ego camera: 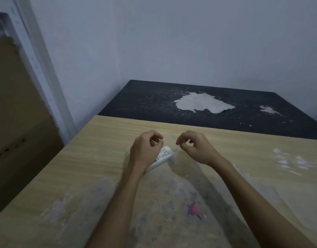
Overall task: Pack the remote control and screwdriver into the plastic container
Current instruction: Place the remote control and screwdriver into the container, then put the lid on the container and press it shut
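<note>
Head view: two bare forearms out over a pale wood-grain desk (104, 154), scuffed and dusty, butted against a dark, flaking surface (154, 102) by the wall. Left hand (145, 149) loosely curled, fingers bent toward the thumb, empty, hovering over the near half of the remote (163, 157). Remote white, button side up, lying flat and slanted on the desk, its far end showing between the two hands, its near end hidden under the left wrist. Right hand (195, 149) likewise half curled, thumb and forefinger nearly meeting, holding nothing, just beside the remote's far end. A faint clear shape to the right of the remote, perhaps the plastic container; too blurred to tell. A small red-and-dark item (194, 210) near the bottom, well apart from the hands; possibly the screwdriver, not certain. Probably the pick-up of the remote at hand. Best done by lowering the left hand, pinching across the long sides rather than the buttons, lifting level, and steadying the container with the right before setting the remote in flat.
</note>
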